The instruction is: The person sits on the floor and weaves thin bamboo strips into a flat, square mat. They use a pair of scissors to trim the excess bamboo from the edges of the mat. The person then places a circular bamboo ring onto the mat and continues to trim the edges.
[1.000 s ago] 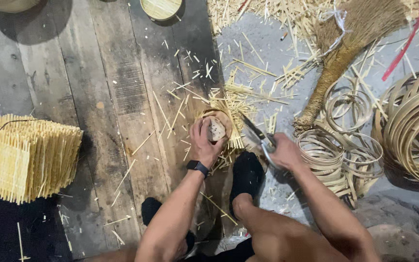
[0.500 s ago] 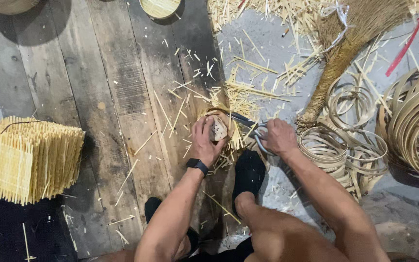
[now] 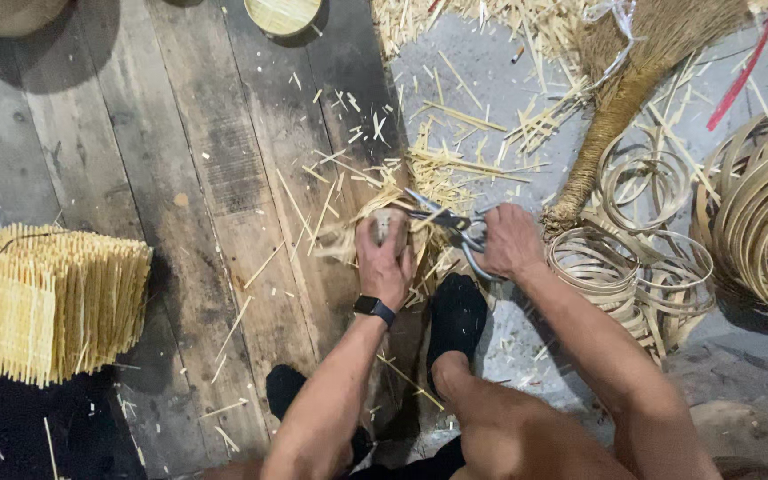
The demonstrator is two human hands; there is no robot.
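While your left hand is clamping the small bamboo piece against the wooden planks, your right hand is closing the shears on its splints, probably trimming; the next snip needs the blades flush with the rim.

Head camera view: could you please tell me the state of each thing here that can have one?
Left hand: closed around the small woven piece.
Small woven piece: held upright on the plank, unfinished, strips sticking out.
Right hand: gripping the scissors' handles.
Scissors: blades partly open, tips at the woven piece.
Broom: lying flat on the floor.
Bamboo hoops: coiled, stacked loosely.
Slat stack: bundled, standing at the left.
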